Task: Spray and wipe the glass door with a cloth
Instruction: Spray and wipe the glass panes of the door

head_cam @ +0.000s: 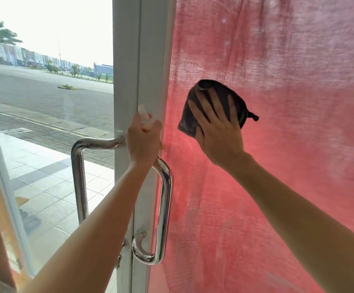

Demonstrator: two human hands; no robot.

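Pressing a dark cloth (214, 106) flat against the glass door (288, 144) with straight, spread fingers, the right hand (218, 127) is the working hand in the head view, and the pane it works on glows red from a coarse fabric (298, 49) that seems to hang behind the glass. Just left of that hand, across the white door frame (146, 60), the left hand (143, 140) curls around a small clear spray bottle (145, 117), whose nozzle end pokes up above the knuckles; below it runs a polished steel pull handle (164, 199), with a twin handle (79, 176) further left on the clear side. To wipe well from here, the person would likely do best to keep the palm flat so the whole cloth bears evenly, work in overlapping passes out from the frame edge, and hold the bottle clear of the cloth's path. Whether the pane is wet with spray cannot be made out through the red glow. The bottle's body is mostly hidden inside the left fist, so its fill level is unknown. The door's top and bottom are cut off, and the cloth's lower edge sits hidden under the right palm.
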